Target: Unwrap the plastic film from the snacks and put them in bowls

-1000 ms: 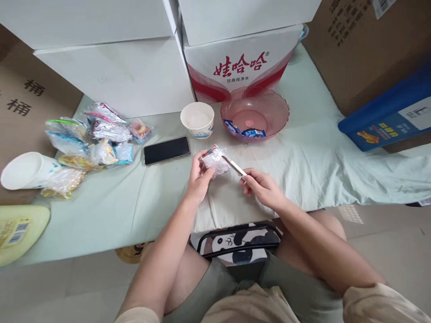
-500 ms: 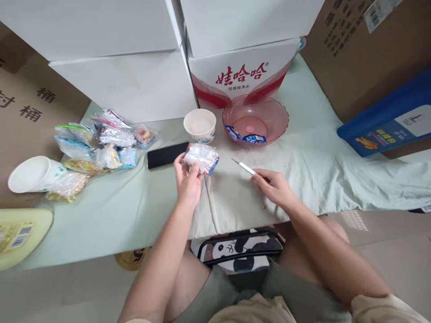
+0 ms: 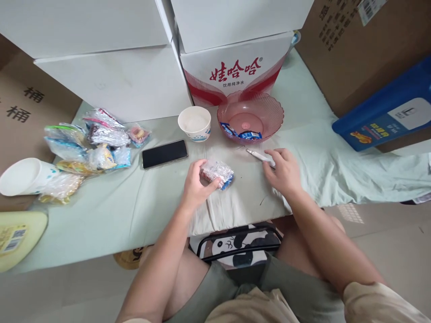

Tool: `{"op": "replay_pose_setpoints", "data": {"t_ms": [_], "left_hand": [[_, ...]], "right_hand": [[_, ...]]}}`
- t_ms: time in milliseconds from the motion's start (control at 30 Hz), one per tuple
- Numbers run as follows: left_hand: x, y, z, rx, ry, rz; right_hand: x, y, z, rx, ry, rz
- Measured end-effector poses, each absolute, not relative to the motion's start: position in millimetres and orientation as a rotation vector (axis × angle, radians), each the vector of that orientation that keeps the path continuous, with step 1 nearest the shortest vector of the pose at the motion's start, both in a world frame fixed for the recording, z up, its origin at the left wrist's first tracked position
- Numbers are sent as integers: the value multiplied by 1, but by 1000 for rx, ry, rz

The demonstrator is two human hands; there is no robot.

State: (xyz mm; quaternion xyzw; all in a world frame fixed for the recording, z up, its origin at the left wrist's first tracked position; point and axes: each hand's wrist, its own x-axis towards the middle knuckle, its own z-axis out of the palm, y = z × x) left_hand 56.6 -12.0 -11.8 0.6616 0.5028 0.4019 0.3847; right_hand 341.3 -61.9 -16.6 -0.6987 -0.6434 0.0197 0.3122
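Observation:
My left hand point(image 3: 198, 185) is closed around the side of a clear-wrapped snack packet point(image 3: 218, 172) with a blue end, low over the cloth in front of the paper bowl. The thumb presses its near side. To the right, my right hand point(image 3: 284, 172) grips the rear end of a slim white utility knife point(image 3: 258, 155), its metal tip pointing left and away from me, close to the cloth. Beyond the knife stands a pink ribbed plastic bowl point(image 3: 272, 127) with blue wrappers point(image 3: 249, 135) in it. A white paper bowl point(image 3: 194, 130) stands beside it.
A black phone point(image 3: 164, 154) lies left of my left hand. Farther left are several snack packets point(image 3: 109, 135) and a tipped paper cup point(image 3: 25, 177). White cartons point(image 3: 114, 83) stand behind, a blue bottle point(image 3: 367, 121) at right, a yellow bottle point(image 3: 22, 237) at left.
My left hand has brought the packet nearer to me, rightward and down to the cloth. My right hand has shifted slightly right and away from me with the knife, which now lies lower.

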Motion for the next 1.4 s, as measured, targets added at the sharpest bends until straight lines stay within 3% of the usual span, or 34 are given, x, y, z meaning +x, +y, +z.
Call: {"op": "replay_pose_setpoints", "data": {"t_ms": [133, 233, 467, 633, 733, 867, 1067, 1133, 1233, 1300, 1400], "left_hand": [[61, -14, -9, 1427, 1193, 950], [67, -18, -4, 1077, 1117, 967], [64, -13, 4, 914, 1245, 987], [46, -6, -5, 1042, 1368, 1012], [39, -4, -10, 1322, 1345, 1041], [39, -3, -12, 1667, 1356, 958], [27, -11, 1, 1865, 1355, 1149], [18, -18, 9, 1879, 1202, 1166], [6, -27, 17, 1733, 967, 878], [2, -29, 18, 1585, 896, 608], [0, -25, 14, 1534, 1044, 586]], "right_hand": [[313, -66, -13, -1479, -1881, 519], [298, -68, -12, -1357, -1928, 693], [313, -65, -10, -1364, -1771, 656], [341, -59, -9, -1629, -1292, 464], [346, -60, -7, -1565, -1170, 507], [334, -67, 0, -1457, -1486, 657], [331, -84, 22, -1320, -1777, 432], [336, -89, 27, -1192, -1876, 571], [341, -91, 26, -1088, -2059, 1047], [339, -89, 22, -1237, -2133, 1200], [330, -84, 16, -1624, -2161, 900]]}}
